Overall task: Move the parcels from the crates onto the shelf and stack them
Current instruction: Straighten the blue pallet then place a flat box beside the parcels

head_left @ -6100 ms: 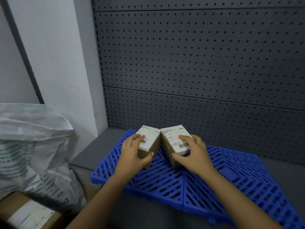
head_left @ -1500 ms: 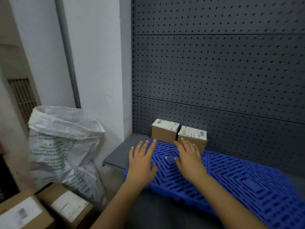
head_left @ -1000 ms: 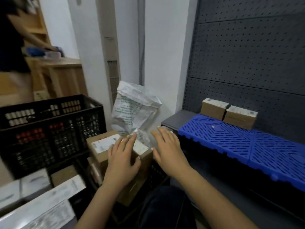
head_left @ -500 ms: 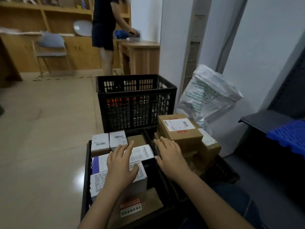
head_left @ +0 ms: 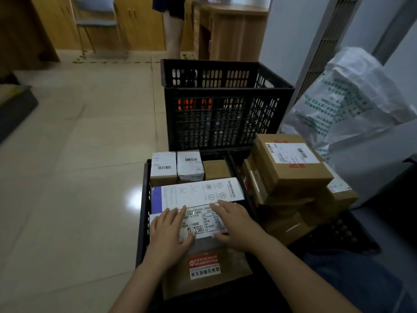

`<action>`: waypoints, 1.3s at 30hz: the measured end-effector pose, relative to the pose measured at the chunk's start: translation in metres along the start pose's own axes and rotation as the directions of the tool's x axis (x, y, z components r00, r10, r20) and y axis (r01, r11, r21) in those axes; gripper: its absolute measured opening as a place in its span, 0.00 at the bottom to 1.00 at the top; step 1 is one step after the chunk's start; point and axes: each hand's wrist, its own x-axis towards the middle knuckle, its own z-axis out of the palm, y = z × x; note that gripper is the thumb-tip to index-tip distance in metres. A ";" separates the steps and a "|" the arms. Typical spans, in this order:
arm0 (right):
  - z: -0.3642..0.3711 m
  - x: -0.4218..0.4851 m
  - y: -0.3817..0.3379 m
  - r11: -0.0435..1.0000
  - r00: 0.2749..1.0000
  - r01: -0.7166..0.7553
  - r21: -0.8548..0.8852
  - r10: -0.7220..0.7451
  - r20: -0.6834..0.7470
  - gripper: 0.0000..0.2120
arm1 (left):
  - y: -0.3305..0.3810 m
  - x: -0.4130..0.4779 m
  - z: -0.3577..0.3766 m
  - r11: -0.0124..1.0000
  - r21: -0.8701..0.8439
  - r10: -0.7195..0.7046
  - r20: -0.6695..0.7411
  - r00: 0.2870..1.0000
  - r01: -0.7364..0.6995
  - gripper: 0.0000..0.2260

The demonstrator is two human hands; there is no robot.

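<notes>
A low black crate (head_left: 142, 213) in front of me holds several parcels. My left hand (head_left: 169, 233) and my right hand (head_left: 234, 224) lie with straight fingers on a white-labelled parcel (head_left: 204, 221), one at each end. Behind it lies a long white box marked AMBIANCE (head_left: 198, 193), then two small white-topped boxes (head_left: 177, 166) and a small brown box (head_left: 215, 169). A flat brown parcel with a red sticker (head_left: 204, 273) lies nearest me. To the right, brown cartons (head_left: 291, 168) are piled in a second crate (head_left: 343, 231). The shelf is out of view.
A tall black crate (head_left: 225, 105) stands behind the low ones. A white woven sack (head_left: 347, 102) leans at the right wall. Tiled floor (head_left: 74, 154) spreads to the left. A person's legs (head_left: 172, 26), a chair (head_left: 94, 21) and wooden cabinets stand at the back.
My view has swung left from the shelf, where two small parcels stay on the blue pallet, down to the crates. Both hands came off those parcels and now rest on the white-labelled parcel.
</notes>
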 end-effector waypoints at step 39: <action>0.002 0.104 0.081 0.980 0.989 0.006 -0.200 0.024 0.145 0.45 | -0.007 0.107 0.019 0.993 0.114 -0.010 0.077 0.997 0.001 0.35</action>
